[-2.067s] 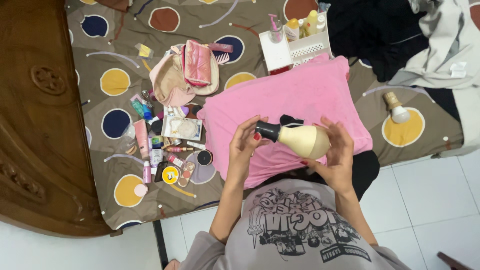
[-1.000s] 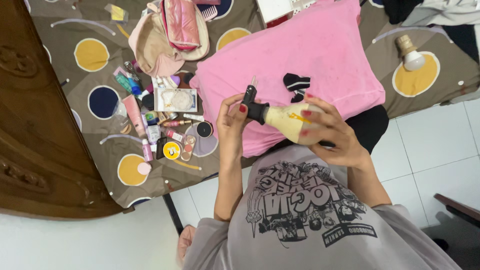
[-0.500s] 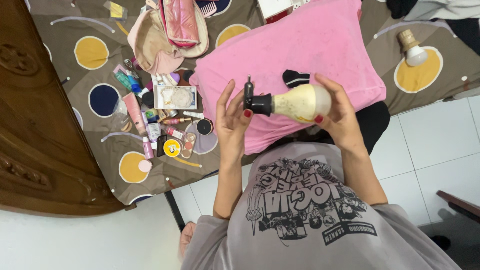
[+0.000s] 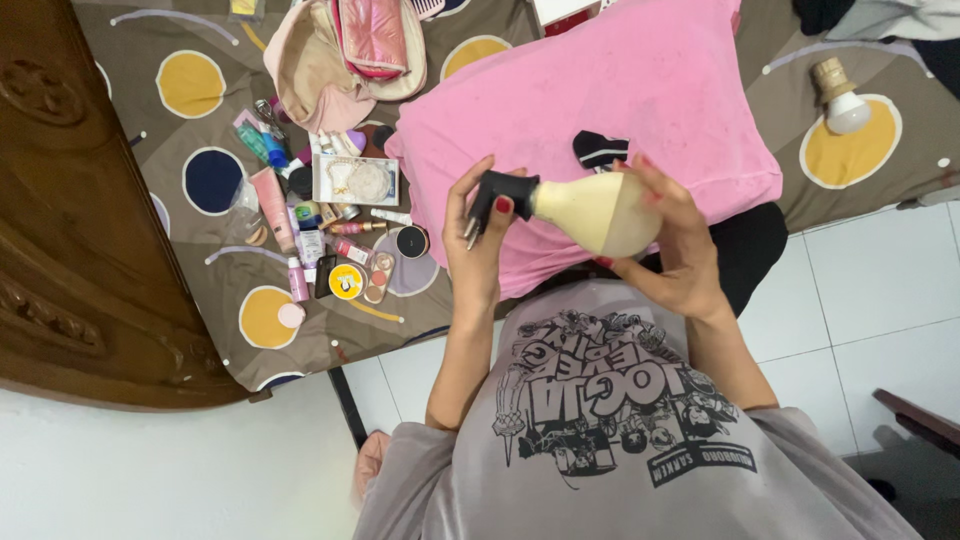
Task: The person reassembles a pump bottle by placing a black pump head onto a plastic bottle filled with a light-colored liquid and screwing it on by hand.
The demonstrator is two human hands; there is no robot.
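The cream bulb-shaped appliance with a black neck (image 4: 590,208) lies sideways in both your hands, held just above the near edge of the pink pillow (image 4: 640,90). Your right hand (image 4: 672,250) cups the rounded cream body from below, fingers wrapped around its far side. Your left hand (image 4: 478,240) closes on the black neck, the thumb with its red nail pressed on top, and two thin metal prongs stick out under your fingers. As far as the view shows, the object is lifted and firmly gripped by both ends; whether the black end is being turned, pulled or only steadied, I cannot tell, and nothing has come apart from it yet.

Beyond the pillow, the brown bedsheet with yellow and blue circles (image 4: 190,150) covers the bed, and the carved dark wooden headboard (image 4: 70,250) stands well to the left of the pillow. Left of the pillow's far corner lies an open beige pouch with a pink case inside (image 4: 345,50). Just left of the pillow a scatter of small cosmetics tubes, jars and compacts (image 4: 320,240) crowds the sheet. On the pillow itself, just beyond your hands, sits a small black sock (image 4: 598,150). Far to the pillow's right rests a white light bulb (image 4: 840,95). Nothing stands between your hands and the pillow, though the cosmetics lie close to your left elbow's path.
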